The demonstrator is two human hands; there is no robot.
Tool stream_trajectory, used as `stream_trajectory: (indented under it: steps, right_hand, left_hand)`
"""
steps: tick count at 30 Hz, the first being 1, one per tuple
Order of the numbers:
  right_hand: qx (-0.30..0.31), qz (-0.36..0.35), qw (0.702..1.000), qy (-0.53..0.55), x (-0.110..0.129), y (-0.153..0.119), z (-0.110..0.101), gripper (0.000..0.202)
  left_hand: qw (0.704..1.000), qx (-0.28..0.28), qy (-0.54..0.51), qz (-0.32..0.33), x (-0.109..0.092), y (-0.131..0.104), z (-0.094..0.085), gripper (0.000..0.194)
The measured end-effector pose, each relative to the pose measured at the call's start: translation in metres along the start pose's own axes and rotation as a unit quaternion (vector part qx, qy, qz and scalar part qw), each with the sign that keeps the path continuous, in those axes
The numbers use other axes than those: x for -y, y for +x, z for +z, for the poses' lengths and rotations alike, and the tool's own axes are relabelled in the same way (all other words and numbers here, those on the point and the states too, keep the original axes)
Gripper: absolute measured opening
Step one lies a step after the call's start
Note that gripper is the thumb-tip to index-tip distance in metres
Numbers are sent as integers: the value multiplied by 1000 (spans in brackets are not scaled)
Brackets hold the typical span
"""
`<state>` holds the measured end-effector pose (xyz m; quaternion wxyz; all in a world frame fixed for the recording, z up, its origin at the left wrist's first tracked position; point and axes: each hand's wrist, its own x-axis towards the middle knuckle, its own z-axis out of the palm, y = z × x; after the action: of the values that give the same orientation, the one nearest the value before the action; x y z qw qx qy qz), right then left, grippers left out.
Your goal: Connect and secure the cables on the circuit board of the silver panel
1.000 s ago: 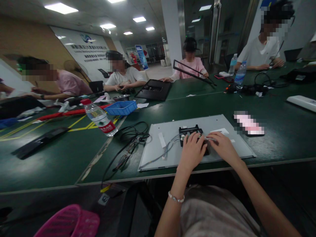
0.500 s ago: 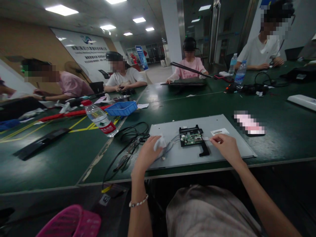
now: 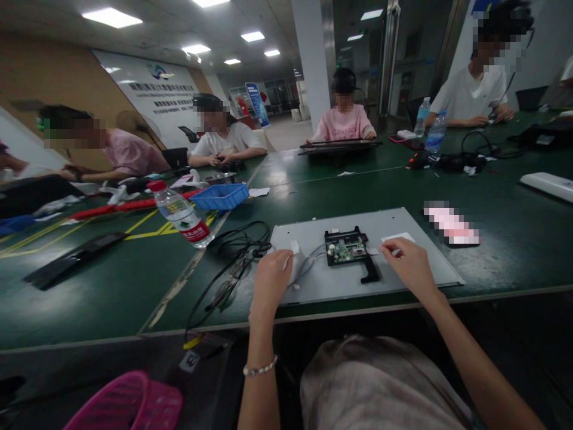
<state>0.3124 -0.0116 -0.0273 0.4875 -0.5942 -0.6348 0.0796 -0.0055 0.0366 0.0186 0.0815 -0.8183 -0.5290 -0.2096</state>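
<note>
A grey metal panel lies at the table's front edge. On it sits a green circuit board in a black bracket, with grey cables running left from it. My left hand, closed, pinches a small white piece over the panel's left part. My right hand is just right of the board, thumb and fingertips together; whatever is between them is too small to make out. A small white tab shows at the board's right side.
Black cables and a water bottle lie left of the panel, a blue tray behind them. A phone is at the right. A pink basket stands below the table edge. Several people sit around the table.
My left hand has turned and shifted slightly right, with the white piece now upright at its fingertips. My right hand has drawn slightly off the white tab. The person opposite has lowered a dark frame.
</note>
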Motion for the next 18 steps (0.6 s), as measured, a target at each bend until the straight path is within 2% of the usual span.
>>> stream_trajectory:
  steps: [4,8,13,18]
  right_hand:
    - [0,-40,999,6,23,0,-1,17]
    - [47,-103,993,33,54,-1,8,18]
    - [123,-166,977,44,82,-3,37,28]
    - [198,-202,959,37,95,-8,65,38]
  left_hand:
    - [998,-34,54,4,-27,-14,-13,22]
    - [995,-2,100,8,-54,-31,-17,21]
    - [994,13,108,-2,-71,-39,-10,24]
    - [995,9,97,-18,-77,-40,-6,22]
